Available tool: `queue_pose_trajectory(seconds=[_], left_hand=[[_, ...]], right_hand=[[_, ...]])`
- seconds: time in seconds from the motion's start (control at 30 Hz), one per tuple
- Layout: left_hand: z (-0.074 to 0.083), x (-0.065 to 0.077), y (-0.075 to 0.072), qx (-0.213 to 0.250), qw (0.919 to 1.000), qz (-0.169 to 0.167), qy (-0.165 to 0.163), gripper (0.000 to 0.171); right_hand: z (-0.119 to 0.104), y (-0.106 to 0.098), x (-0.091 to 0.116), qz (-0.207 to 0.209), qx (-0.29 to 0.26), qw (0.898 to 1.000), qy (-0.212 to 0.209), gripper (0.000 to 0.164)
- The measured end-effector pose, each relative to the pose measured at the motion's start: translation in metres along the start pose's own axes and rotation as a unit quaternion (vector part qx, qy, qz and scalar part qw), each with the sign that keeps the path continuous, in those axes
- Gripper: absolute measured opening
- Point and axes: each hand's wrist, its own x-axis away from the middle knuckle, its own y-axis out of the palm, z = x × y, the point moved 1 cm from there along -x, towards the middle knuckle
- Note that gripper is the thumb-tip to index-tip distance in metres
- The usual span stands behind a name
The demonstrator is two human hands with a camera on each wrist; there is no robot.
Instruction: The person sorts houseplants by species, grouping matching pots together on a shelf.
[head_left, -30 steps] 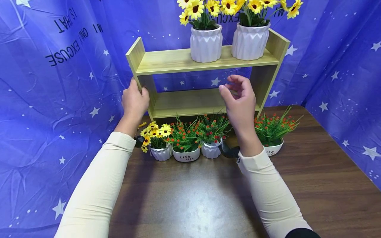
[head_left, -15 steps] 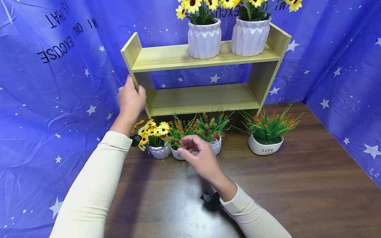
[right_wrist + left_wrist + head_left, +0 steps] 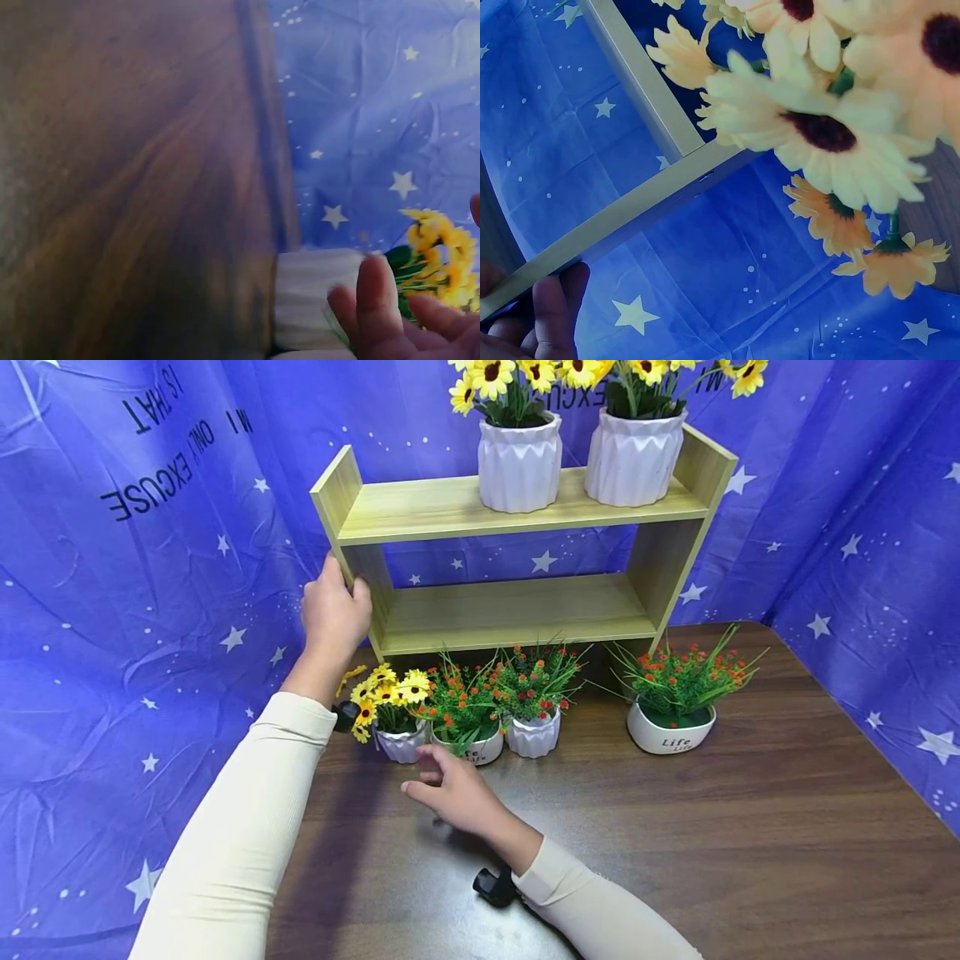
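Note:
My left hand (image 3: pixel 335 614) grips the left side panel of a light wooden two-tier shelf (image 3: pixel 420 510); the left wrist view shows its fingers (image 3: pixel 551 311) around the panel's edge. Over the table, my right hand (image 3: pixel 453 789) holds nothing, thumb and fingers apart. It is just in front of a white oval pot (image 3: pixel 487 747) of red-flowered greenery and hides part of it. Left of that stands a fluted white pot (image 3: pixel 402 745) with yellow daisies (image 3: pixel 386 693), also seen near the fingers in the right wrist view. A fluted pot (image 3: pixel 534 735) with red flowers stands to the right.
Two fluted white pots (image 3: pixel 520 464) of yellow sunflowers stand on the upper board. Another oval pot (image 3: pixel 670 731) with red flowers sits at the right on the brown wooden table (image 3: pixel 787 827). A blue starry curtain (image 3: pixel 187 635) hangs behind and at both sides.
My right hand has moved from in front of the shelf's right part down and left, to before the daisy and oval pots. My left hand keeps its hold on the shelf.

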Motion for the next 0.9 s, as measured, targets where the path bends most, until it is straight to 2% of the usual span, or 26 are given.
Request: queue_pose_trajectory(seconds=[0.17,0.33,0.6,0.9], left_hand=[[0.0,0.001,0.001,0.005,1.0,-0.006,-0.002,0.034],[0.0,0.001,0.001,0.003,1.0,0.007,0.005,0.033],[0.0,0.001,-0.001,-0.001,1.0,0.001,-0.002,0.034],[0.0,0.0,0.0,-0.002,1.0,0.0,-0.004,0.034]], right_hand=[[0.009,0.003,-0.007,0.05,0.029,0.998,-0.001,0.061],[0.011,0.003,-0.012,0.075,0.015,0.997,-0.001,0.062],[0.019,0.006,-0.026,0.138,0.012,0.99,0.006,0.066],[0.016,0.011,-0.05,0.174,0.039,0.984,-0.012,0.075]])
